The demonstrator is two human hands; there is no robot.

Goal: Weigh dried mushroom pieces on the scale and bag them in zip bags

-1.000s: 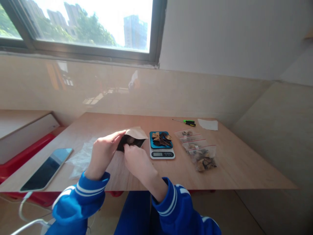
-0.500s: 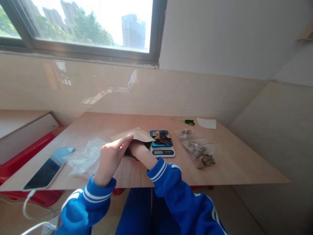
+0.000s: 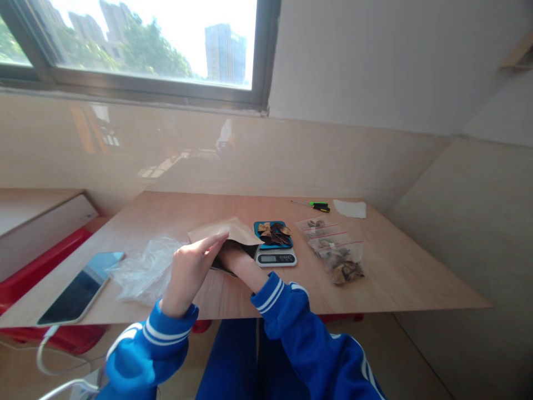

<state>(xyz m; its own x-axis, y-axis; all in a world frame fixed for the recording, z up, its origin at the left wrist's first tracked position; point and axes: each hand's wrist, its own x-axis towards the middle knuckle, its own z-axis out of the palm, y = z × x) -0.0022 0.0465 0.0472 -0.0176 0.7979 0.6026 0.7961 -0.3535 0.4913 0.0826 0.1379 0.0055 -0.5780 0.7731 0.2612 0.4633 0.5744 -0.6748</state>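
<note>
My left hand (image 3: 192,266) pinches the rim of a brown paper bag (image 3: 227,226), keeping its mouth apart. Inside that bag is my right hand (image 3: 238,260); its fingers are hidden, so what they hold does not show. Just right of the bag stands a small white digital scale (image 3: 277,257) with a blue tray. On the tray lie several brown, curled dried pieces (image 3: 275,233). Farther right, zip bags (image 3: 343,260) with red seals overlap in a row, holding similar dried pieces.
A crumpled clear plastic bag (image 3: 144,272) lies left of my left hand. Beyond it a phone (image 3: 81,289) with a white cable rests at the table's left edge. At the back right are two screwdrivers (image 3: 318,207) and a sheet of white paper (image 3: 350,209).
Almost nothing differs. My right hand stays in the paper bag and my left hand stays on its rim; the view has shifted very slightly.
</note>
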